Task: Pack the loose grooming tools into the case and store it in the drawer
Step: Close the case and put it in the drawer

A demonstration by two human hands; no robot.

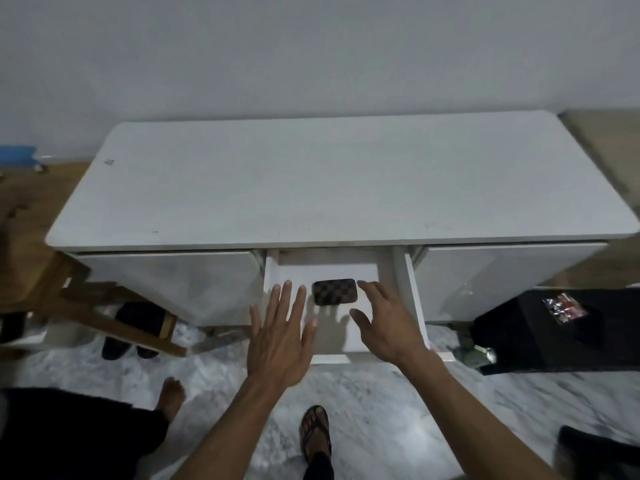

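1. One checkered case (334,291), lying in the drawer
2. One open drawer (415,299) in the middle of the cabinet
3. One white cabinet (311,188), with two closed fronts either side of the drawer
4. Two hands: left hand (280,344), right hand (388,327)
5. Two feet on the floor, one in a sandal (315,431)
6. One wooden stool (114,306)
7. One black box (554,330)

Bare forearms, dark strappy sandal (315,432)

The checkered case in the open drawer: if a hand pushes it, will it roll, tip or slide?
The checkered case lies flat and low, so it probably slides rather than tips. Its rounded corners and flat shape make rolling unlikely. The drawer floor looks smooth, so a light push likely suffices.
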